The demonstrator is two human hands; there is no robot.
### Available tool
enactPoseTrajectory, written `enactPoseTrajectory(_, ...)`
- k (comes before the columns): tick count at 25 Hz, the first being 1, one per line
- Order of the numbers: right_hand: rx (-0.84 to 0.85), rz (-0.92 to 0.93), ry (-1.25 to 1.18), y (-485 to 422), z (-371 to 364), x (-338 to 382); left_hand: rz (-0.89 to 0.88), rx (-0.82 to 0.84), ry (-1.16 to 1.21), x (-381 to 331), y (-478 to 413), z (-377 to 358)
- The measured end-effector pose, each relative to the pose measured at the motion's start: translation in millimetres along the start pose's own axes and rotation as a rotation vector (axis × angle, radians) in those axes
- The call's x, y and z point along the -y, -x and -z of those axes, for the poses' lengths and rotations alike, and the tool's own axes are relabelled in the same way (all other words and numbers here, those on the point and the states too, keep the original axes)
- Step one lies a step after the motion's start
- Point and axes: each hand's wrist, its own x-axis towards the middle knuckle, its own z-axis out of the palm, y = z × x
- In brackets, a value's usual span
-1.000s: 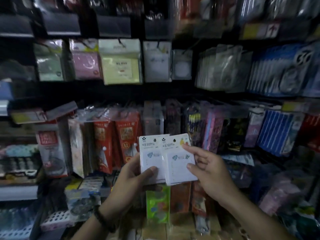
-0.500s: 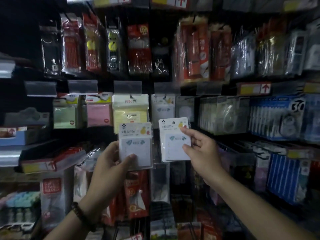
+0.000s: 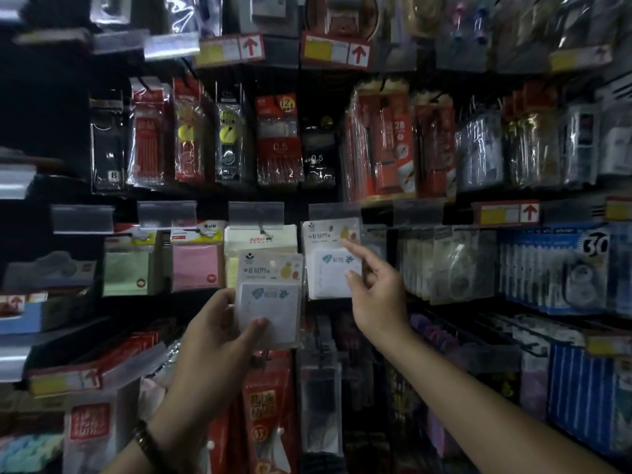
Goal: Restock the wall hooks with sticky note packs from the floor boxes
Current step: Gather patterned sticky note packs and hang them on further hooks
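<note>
My left hand (image 3: 219, 331) grips a white "BE HAPPY" sticky note pack (image 3: 270, 295) by its lower left corner, held upright in front of the yellow sticky note packs (image 3: 261, 239). My right hand (image 3: 374, 290) pinches the right edge of a second white sticky note pack (image 3: 330, 260), which sits high against the wall under a clear label holder (image 3: 333, 212). Whether it hangs on the hook cannot be seen. Green (image 3: 128, 270) and pink (image 3: 195, 265) sticky note packs hang to the left.
Pen and pencil packs (image 3: 280, 142) hang in the row above. Correction tape packs (image 3: 554, 268) fill hooks to the right. Red packs (image 3: 266, 415) hang below my hands. Shelf edges (image 3: 20, 357) jut out at the left. The floor boxes are out of view.
The view has tilted upward. My right hand has carried its pack up to the wall hook row. My left hand has risen with its pack and now covers the yellow packs.
</note>
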Motion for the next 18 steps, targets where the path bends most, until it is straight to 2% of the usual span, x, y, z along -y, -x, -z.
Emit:
enactPoseTrajectory(6, -0.011, -0.066, 0.032, -17.5, -5.2, -13.9, -0.038, 0.025, -0.122, -0.5, -10.1, -2.5)
enactPoseTrajectory(9, 0.017, -0.086, 0.133, -24.1, -3.4, -13.7, -0.005, 0.011, -0.160, -0.8, -13.6, -4.7)
enactPoseTrajectory(16, 0.219, -0.074, 0.776, -40.9, -0.1, -9.1, 0.075, 0.016, -0.177, -3.1, -20.6, -9.0)
enactPoseTrajectory(18, 0.213, -0.083, 0.897, -34.9, 4.8, -0.4, 0.070, 0.030, -0.182, -1.7, -21.1, -11.3)
